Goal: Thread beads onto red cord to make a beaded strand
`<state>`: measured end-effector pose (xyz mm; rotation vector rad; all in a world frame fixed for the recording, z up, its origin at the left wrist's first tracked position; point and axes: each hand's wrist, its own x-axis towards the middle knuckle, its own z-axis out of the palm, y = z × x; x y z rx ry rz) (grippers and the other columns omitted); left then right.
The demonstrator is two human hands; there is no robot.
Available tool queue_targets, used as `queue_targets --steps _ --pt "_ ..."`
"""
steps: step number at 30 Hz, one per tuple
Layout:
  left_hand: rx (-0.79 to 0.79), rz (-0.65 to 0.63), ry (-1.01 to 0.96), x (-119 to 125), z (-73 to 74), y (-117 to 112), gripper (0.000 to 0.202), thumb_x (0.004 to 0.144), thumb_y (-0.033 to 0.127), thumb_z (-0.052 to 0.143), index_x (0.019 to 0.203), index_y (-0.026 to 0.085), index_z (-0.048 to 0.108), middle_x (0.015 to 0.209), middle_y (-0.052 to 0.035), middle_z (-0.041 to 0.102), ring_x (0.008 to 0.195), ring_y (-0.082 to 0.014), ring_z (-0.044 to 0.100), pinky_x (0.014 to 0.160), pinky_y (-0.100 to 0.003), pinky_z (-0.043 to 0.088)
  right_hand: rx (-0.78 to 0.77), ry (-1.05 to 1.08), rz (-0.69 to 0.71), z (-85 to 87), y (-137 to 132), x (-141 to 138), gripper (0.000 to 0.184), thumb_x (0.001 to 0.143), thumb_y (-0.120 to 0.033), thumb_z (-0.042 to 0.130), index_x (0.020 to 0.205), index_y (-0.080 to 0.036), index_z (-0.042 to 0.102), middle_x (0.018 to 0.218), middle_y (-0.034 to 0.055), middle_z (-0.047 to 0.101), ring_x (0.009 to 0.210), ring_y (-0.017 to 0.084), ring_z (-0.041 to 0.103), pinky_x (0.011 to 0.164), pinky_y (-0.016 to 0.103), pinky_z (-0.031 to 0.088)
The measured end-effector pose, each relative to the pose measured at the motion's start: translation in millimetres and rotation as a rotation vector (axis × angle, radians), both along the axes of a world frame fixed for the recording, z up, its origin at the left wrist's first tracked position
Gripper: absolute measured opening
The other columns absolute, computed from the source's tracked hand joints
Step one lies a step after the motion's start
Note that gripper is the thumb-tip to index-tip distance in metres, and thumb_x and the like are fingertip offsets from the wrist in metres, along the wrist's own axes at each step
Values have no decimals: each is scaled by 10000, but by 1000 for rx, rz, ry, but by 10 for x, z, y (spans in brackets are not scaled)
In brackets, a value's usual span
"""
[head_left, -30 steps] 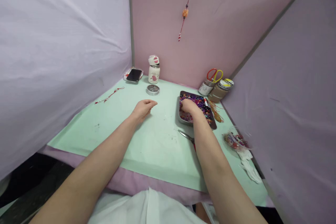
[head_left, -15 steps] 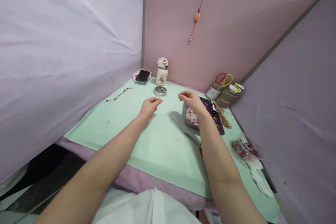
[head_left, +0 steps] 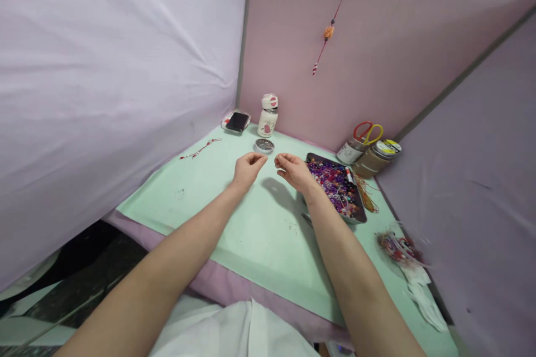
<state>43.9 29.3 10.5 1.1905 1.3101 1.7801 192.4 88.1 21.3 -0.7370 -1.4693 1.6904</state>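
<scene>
Above the pale green table cover (head_left: 259, 223), my left hand (head_left: 248, 170) is closed in a pinch; whatever lies between its fingertips is too small to name. Facing it across a narrow gap is my right hand (head_left: 293, 170), its thumb and forefinger also pinched on something I cannot make out. Just beyond the fingertips stands a small round tin (head_left: 264, 146) of tiny grey pieces. A dark tray of purple, red and clear beads (head_left: 335, 187) lies to the right, partly behind my right forearm. The tip of a pair of scissors (head_left: 307, 219) shows beside that forearm.
At the back are a phone (head_left: 237, 121) and a white bottle (head_left: 267, 117). Jars (head_left: 372, 159) with scissors handles (head_left: 368, 131), golden cord (head_left: 366, 195) and a clear bag of beads (head_left: 400, 248) line the right. A red-and-white strand (head_left: 200, 149) lies left; a beaded string (head_left: 329, 32) hangs behind.
My right hand has come closer to my left, narrowing the gap between the fingertips. More of the bead tray shows. The whole view has shifted slightly.
</scene>
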Motion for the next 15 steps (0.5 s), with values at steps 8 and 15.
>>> queue_targets --steps 8,15 --pt "7 -1 60 -5 -10 -4 206 698 354 648 716 150 664 685 -14 632 666 -132 530 663 -262 417 -11 6 20 0 -15 -16 228 674 -381 717 775 -210 605 794 -20 553 719 85 471 624 210 383" --pt "12 3 69 -10 -15 -4 191 700 341 639 717 152 661 697 -16 639 672 -134 538 669 -262 419 -23 13 11 11 -27 -23 275 624 -382 759 772 -198 618 799 -3 589 702 85 496 626 219 406"
